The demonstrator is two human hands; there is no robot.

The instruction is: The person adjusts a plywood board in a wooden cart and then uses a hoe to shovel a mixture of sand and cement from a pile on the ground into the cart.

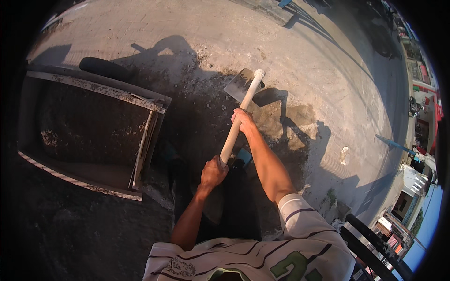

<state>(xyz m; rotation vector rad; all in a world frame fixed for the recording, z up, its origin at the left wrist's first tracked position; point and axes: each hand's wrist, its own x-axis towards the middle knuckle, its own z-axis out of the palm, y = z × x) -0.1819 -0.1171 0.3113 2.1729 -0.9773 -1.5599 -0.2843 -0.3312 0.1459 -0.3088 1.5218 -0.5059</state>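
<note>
Both my hands are wrapped round the pale wooden handle of a hoe [233,136]. My left hand [213,171] closes on the handle's lower end, near my body. Farther up the shaft, my right hand [243,120] grips it around the middle. The hoe's flat metal blade [238,84] is at the far end, at or just above the dusty ground; I cannot tell whether it touches. Loose grey soil and small stones [206,105] lie to the left of the blade.
At the left stands a wooden-sided cart [89,86] with dark soil [89,126] inside and a black tyre [104,68] along its far side. A concrete block edge [269,10] lies at the far top. Dark bars [375,243] stand at the lower right, and a road [391,93] runs along the right.
</note>
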